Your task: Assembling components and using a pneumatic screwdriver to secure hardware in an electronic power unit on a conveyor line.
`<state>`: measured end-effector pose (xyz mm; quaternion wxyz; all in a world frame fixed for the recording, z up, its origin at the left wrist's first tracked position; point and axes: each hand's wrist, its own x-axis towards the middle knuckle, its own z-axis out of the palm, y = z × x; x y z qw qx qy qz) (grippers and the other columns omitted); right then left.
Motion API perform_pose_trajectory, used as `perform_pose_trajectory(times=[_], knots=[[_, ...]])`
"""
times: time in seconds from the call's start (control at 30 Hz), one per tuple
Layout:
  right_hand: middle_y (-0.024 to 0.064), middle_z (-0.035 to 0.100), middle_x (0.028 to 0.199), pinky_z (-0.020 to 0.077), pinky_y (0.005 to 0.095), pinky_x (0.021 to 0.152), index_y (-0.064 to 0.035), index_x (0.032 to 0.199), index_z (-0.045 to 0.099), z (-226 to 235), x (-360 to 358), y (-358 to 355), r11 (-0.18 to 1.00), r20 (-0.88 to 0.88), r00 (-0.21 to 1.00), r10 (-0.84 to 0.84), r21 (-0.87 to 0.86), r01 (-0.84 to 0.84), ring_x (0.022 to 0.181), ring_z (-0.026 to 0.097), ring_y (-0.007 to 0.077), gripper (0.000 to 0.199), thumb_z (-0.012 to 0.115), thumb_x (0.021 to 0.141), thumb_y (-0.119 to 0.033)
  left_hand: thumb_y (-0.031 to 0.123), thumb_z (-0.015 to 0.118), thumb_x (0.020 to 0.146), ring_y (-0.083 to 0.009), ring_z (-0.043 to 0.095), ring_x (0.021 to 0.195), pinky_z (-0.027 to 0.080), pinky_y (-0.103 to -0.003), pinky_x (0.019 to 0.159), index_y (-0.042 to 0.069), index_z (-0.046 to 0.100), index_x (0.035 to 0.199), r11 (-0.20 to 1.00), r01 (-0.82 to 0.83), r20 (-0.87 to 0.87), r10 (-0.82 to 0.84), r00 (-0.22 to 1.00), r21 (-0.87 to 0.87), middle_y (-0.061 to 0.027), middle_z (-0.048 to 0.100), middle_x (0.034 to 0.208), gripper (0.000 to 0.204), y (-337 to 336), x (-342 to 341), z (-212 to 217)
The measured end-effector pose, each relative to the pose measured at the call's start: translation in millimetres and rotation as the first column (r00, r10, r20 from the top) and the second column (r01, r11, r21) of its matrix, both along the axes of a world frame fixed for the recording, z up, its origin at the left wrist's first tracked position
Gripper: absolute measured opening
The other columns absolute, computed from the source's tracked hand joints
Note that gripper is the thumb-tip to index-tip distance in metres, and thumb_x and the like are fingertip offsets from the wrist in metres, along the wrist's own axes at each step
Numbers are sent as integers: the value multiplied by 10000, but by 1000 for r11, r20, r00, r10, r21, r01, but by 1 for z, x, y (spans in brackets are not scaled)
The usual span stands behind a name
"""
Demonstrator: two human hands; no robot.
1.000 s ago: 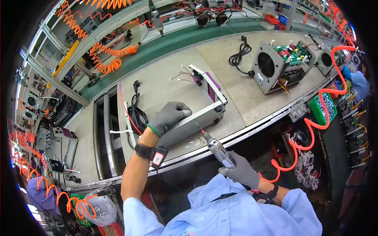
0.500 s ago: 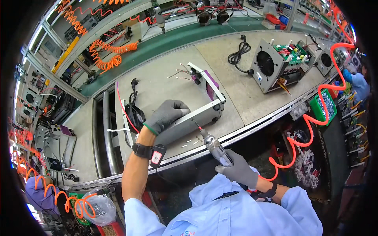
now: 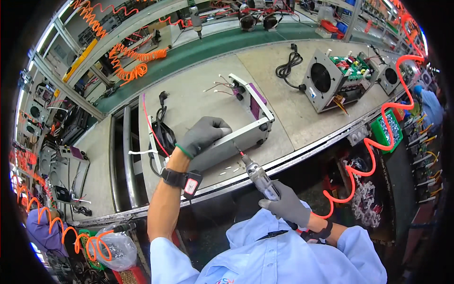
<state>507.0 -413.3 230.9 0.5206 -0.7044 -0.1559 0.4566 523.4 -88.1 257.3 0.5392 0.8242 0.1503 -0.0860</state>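
Observation:
In front of me a grey metal chassis [image 3: 222, 150] with a purple panel at its right end lies on the bench. My left hand [image 3: 203, 135], gloved in grey, is closed over the top edge of its near side. Gripped in my right hand [image 3: 288, 207], also gloved, is a pneumatic screwdriver [image 3: 259, 176]. Its thin bit points up and left at the near side of the chassis, close to my left fingers; whether it touches the metal I cannot tell. Loose wires [image 3: 224, 87] stick up at the purple end. A black fan [image 3: 165, 137] stands at the left end.
Farther right on the bench stand a part-built unit [image 3: 321, 80] with a green circuit board and its black power cord [image 3: 289, 66]. A red coiled hose [image 3: 352, 177] hangs at my right, past a green bin [image 3: 388, 130] of screws. Rollers [image 3: 130, 156] cross the bench at left.

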Motion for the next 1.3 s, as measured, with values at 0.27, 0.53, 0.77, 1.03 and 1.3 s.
perform_pose_trajectory(times=[0.27, 0.53, 0.77, 1.03, 1.3], knots=[[34, 567, 755, 465, 251, 463, -23, 1139, 548, 6, -3, 7, 999, -33, 999, -14, -32, 13, 552, 537, 80, 443, 748, 799, -225, 177, 676, 890, -52, 531, 709, 447, -235, 648, 13, 725, 952, 999, 31, 19, -31, 999, -17, 29, 646, 791, 182, 7, 0, -12], [22, 542, 741, 463, 257, 463, -17, 1143, 538, 10, 1, 7, 1000, -132, 991, 31, 1, -31, 555, 546, 83, 406, 719, 842, -222, 159, 675, 874, -59, 546, 720, 457, -239, 656, 15, 728, 963, 995, 98, -77, -98, 992, 1, 19, 665, 814, 177, 10, 4, -3], [17, 540, 722, 456, 241, 461, -31, 1079, 535, 9, 5, 2, 999, -225, 973, 51, 15, -49, 539, 538, 73, 362, 689, 874, -288, 149, 659, 872, -65, 551, 720, 457, -248, 664, 12, 733, 961, 998, 70, -84, -69, 994, 9, 9, 677, 815, 179, 2, 9, -3], [14, 535, 675, 444, 231, 448, -55, 1023, 520, 12, 2, 5, 999, -264, 964, 34, 36, -26, 496, 514, 64, 376, 654, 905, -386, 185, 652, 881, -65, 541, 716, 442, -245, 655, 23, 744, 955, 999, 39, -143, -33, 989, 35, 12, 669, 778, 201, 6, 5, -11], [21, 531, 656, 448, 237, 442, -46, 1033, 509, 15, -4, 9, 1000, -189, 982, 23, 24, -18, 490, 525, 76, 388, 635, 919, -395, 222, 659, 885, -71, 550, 727, 447, -252, 664, 20, 741, 987, 987, 105, -147, -87, 985, 121, 11, 679, 809, 240, 4, 12, -13]])
